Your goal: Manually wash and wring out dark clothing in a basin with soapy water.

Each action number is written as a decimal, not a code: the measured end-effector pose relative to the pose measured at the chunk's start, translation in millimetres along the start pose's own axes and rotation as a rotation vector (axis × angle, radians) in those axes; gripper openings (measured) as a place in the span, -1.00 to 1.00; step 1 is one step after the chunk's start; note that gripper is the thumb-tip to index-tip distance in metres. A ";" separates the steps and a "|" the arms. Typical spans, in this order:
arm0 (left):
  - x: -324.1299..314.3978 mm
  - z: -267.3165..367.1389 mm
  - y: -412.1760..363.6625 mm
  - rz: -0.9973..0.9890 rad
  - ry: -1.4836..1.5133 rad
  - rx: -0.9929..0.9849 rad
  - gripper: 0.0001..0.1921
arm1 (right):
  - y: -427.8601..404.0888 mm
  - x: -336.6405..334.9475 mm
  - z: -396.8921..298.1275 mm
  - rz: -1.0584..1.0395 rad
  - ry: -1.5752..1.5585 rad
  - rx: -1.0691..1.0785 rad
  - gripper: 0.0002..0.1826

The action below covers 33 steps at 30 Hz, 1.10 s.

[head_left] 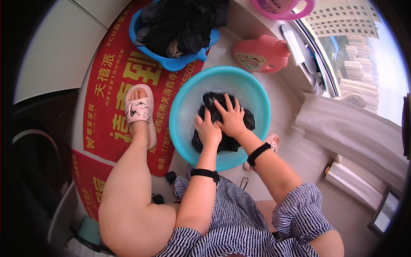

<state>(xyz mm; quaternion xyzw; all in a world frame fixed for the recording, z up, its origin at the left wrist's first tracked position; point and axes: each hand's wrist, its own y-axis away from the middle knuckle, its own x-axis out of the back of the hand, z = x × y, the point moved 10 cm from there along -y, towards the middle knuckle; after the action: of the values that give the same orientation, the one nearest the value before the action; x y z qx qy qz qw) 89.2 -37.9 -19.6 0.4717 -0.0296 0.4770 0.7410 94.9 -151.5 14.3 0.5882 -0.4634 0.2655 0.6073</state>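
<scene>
A turquoise plastic basin [258,93] stands on the floor in front of me, with cloudy, sudsy water [189,96] in it. Wet black cloth [249,119] lies bunched in the middle of the basin. My left hand [209,131] presses on the cloth from the left, its fingers slightly apart. Just to the right and farther forward, my right hand [231,118] rests on the same cloth with fingers spread. The two hands meet near the thumbs. Whether any fold is pinched beneath the palms is hidden.
A blue basin [175,64] piled with dark clothes [179,25] sits beyond on a red printed mat [106,128]. A pink detergent jug [258,53] stands by the window ledge, where brushes [293,46] lie. The dark round door of an appliance [35,160] is at left.
</scene>
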 end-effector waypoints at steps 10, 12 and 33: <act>-15.4 -44.0 -15.0 0.059 1.151 0.280 -0.54 | -43.1 -74.9 78.0 -0.460 -0.310 -0.431 -0.45; -8.8 -30.4 -13.5 0.078 1.351 0.300 -0.49 | -34.8 -52.9 79.1 -0.278 -0.478 -0.365 -0.50; -70.0 20.7 -4.2 -0.721 1.841 0.199 -0.75 | 75.7 90.2 -54.6 0.302 -0.401 0.244 -0.73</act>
<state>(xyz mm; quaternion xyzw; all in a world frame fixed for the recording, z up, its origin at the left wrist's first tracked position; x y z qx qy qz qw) 62.6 -101.0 -45.5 -0.0417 0.7427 0.4036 0.5327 81.7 -106.5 135.3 0.6219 -0.6214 0.2853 0.3816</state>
